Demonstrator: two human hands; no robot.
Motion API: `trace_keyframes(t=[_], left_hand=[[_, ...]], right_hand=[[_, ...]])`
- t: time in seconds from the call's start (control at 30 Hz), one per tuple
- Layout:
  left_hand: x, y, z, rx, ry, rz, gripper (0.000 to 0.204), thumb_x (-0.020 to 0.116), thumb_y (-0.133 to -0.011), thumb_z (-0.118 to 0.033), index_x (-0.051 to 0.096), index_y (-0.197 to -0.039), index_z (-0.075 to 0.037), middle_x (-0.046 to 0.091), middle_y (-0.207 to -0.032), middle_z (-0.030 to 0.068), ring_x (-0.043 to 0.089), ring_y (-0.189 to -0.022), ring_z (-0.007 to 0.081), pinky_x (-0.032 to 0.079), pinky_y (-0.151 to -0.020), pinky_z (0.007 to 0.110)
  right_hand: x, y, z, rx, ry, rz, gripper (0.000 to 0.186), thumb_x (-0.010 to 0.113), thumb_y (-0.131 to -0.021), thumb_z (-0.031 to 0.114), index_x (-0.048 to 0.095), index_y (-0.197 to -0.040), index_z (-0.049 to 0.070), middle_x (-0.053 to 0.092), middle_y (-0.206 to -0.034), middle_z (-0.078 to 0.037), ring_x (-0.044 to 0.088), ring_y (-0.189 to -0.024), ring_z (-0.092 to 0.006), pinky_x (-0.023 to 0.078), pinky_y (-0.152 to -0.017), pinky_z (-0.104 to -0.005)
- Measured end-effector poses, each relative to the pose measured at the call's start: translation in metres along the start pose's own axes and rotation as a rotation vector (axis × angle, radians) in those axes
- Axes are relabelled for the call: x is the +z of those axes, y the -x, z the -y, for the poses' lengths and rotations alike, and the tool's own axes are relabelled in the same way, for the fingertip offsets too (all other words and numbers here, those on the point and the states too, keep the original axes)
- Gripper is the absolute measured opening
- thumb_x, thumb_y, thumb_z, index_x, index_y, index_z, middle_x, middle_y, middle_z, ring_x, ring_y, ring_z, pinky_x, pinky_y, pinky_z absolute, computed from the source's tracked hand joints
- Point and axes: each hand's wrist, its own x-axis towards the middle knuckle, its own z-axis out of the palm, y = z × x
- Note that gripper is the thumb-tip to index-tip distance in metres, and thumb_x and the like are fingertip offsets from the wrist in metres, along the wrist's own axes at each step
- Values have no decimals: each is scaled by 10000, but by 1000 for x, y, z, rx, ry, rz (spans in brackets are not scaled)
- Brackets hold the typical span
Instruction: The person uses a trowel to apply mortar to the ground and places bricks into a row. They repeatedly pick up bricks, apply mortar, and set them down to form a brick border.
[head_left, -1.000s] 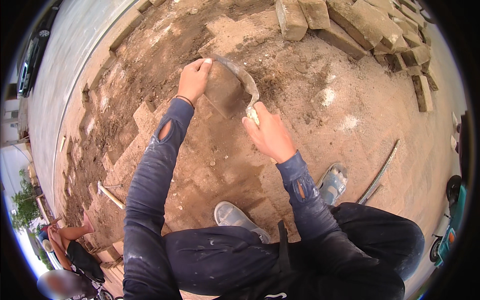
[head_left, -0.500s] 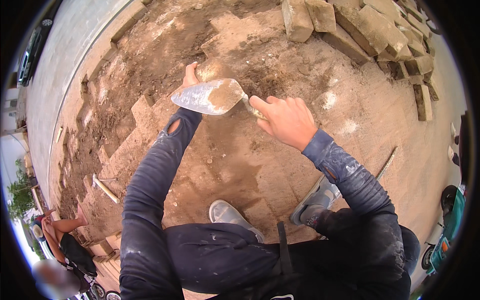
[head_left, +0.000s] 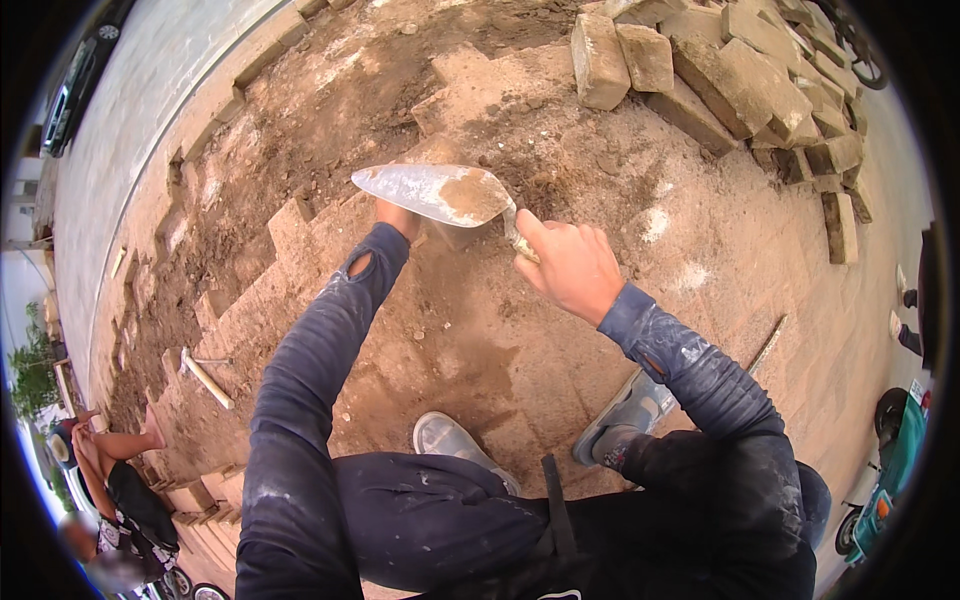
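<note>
My right hand (head_left: 578, 268) is closed round the handle of a pointed masonry trowel (head_left: 425, 192). The trowel's pale metal blade lies flat across the view, pointing left, with brown dirt on its broad end. Beneath the blade's left half, my left hand (head_left: 398, 218) shows only its wrist side; the blade covers the fingers, and I cannot make out their grip. A dusty brown edge, perhaps of a block, peeks out below the blade beside that hand. Loose brown soil (head_left: 350, 110) lies beyond my hands, bordered by stepped edges of laid paving blocks (head_left: 290, 228).
Loose paving blocks (head_left: 735, 85) are heaped at the far right. A hammer (head_left: 205, 378) lies on the left, and a thin bar (head_left: 768, 345) on the right. Another person (head_left: 135, 490) sits at the lower left. A green motorbike (head_left: 895, 470) stands at the right edge.
My left hand has drawn nearer, so its fingers and the brown lump seen beside them are now mostly under the blade. The trowel has shifted slightly right in view.
</note>
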Motion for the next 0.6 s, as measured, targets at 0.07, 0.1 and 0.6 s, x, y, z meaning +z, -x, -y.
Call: trace_keyframes(t=[0.07, 0.1, 0.6], left_hand=[[16, 7, -4, -273, 9, 11, 456, 455, -1044, -437, 577, -1212, -30, 651, -1174, 143, 639, -1075, 276, 505, -953, 409], [13, 5, -8, -251, -40, 31, 502, 447, -1042, -469, 572, -1236, -23, 643, -1210, 158, 631, -1100, 285, 496, -971, 413], [80, 72, -99, 891, -2361, 1032, 1180, 897, -606, -566, 295, -1571, -248, 241, -1638, 138, 197, -1524, 337, 177, -1240, 556]], right_hand=[[1, 6, -3, 34, 67, 70, 363, 686, -855, 263, 484, -1098, 84, 662, -764, -178, 650, -729, -437, 501, -635, -534], [2, 5, 0, 36, 89, 100, 364, 685, -855, 264, 486, -1101, 83, 661, -764, -182, 648, -729, -441, 502, -640, -536], [26, -25, -58, 667, -957, -279, 230, 616, -886, 215, 579, -986, 11, 633, -730, -137, 634, -537, -242, 503, -527, -389]])
